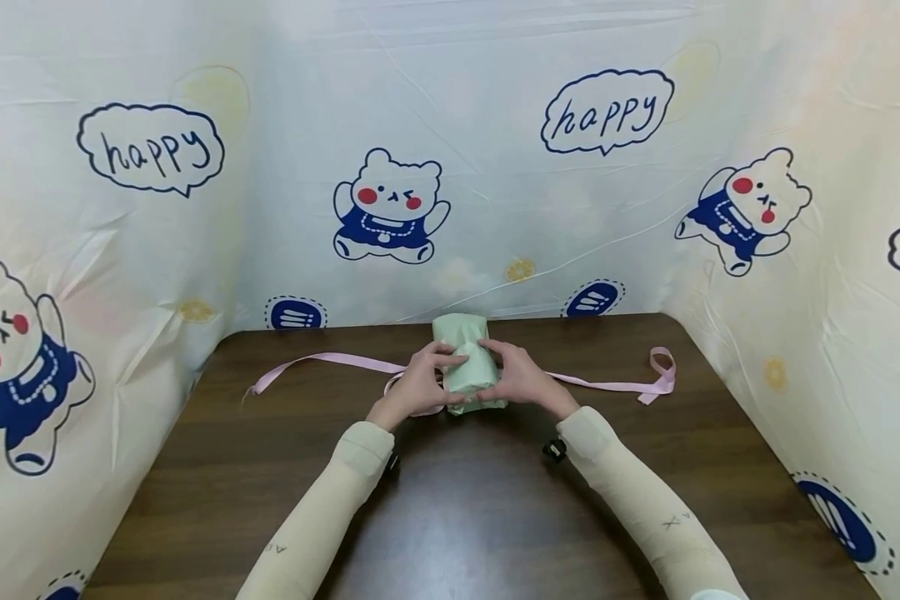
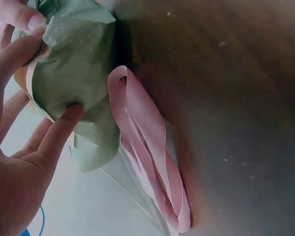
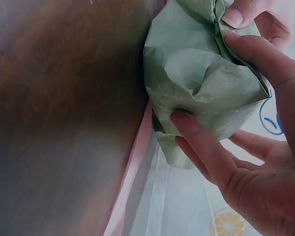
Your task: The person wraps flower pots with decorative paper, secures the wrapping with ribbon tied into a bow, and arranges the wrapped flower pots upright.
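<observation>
A package wrapped in creased green paper (image 1: 461, 329) lies near the back edge of the table, between both hands. My left hand (image 1: 420, 381) holds its left side, with the thumb at the near end and other fingers along the side. On the opposite side, my right hand (image 1: 527, 377) grips it with thumb and fingers. The two thumbs come close together at a folded paper edge, seen in the right wrist view on the green package (image 3: 201, 73). A pink ribbon (image 1: 352, 360) stretches out left and right; its middle is hidden by the package and hands.
The ribbon's right end curls into a loop on the brown wooden table (image 1: 450, 517). Beside the package, a folded length of pink ribbon (image 2: 142, 137) shows in the left wrist view. A pale printed curtain (image 1: 495, 208) closes off the back and both sides.
</observation>
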A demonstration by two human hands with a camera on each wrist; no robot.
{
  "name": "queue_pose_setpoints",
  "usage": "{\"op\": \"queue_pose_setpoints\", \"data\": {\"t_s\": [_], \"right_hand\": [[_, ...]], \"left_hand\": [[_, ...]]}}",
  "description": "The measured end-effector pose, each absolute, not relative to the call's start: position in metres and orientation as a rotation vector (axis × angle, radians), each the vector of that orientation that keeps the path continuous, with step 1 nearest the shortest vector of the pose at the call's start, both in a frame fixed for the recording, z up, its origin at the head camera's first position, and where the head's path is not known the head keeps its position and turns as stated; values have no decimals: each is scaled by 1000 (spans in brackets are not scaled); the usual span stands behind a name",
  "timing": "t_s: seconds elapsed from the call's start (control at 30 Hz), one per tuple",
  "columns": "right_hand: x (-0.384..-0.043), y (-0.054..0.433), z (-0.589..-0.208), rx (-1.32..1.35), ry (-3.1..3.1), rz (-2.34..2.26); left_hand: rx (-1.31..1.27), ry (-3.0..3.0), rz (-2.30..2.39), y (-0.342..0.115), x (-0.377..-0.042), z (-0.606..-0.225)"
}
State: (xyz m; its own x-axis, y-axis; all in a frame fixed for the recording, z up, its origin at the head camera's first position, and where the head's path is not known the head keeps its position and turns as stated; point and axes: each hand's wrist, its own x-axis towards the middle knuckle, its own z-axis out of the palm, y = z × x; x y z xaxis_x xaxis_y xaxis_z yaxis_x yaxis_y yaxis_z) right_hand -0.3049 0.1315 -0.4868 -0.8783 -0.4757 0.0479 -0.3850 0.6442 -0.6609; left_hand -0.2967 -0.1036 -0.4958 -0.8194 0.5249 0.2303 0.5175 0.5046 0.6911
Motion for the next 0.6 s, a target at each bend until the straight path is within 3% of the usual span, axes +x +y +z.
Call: {"op": "queue_pose_setpoints", "data": {"t_s": [0.6], "right_hand": [[-217, 132, -478, -765, 2713, -1023]], "left_hand": [[1092, 2653, 1282, -110, -212, -496]]}}
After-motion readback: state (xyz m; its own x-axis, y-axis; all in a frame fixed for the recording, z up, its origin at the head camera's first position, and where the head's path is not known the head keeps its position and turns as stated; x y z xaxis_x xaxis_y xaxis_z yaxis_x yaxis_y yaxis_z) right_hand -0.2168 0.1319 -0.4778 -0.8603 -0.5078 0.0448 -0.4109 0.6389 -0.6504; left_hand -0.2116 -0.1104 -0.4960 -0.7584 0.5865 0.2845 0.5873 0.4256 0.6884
